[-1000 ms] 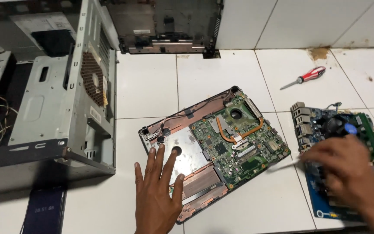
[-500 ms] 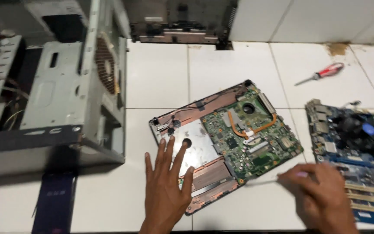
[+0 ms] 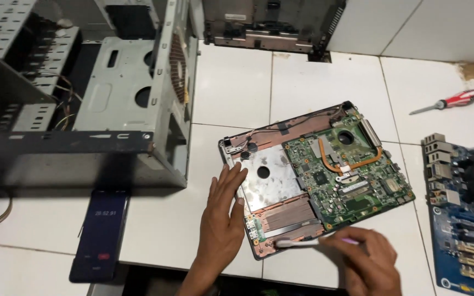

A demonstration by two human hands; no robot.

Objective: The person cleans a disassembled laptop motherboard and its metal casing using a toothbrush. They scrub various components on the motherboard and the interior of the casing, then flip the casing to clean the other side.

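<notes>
On the white tiled floor [image 3: 314, 82], your left hand [image 3: 220, 219] lies flat, fingers spread, steadying the opened laptop base with green circuit board [image 3: 325, 175]; your right hand [image 3: 366, 257] grips a thin white brush [image 3: 297, 243] at its near edge. Brush lightly, keeping the base pinned.

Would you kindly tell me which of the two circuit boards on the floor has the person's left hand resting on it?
The green laptop board, in its opened shell, has the left hand flat on its left edge. The blue board at the right edge lies untouched.

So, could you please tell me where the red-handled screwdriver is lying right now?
In the head view, the red-handled screwdriver lies on the white tiled floor at the upper right, beyond the opened laptop base and above the blue motherboard, apart from both hands.
</notes>
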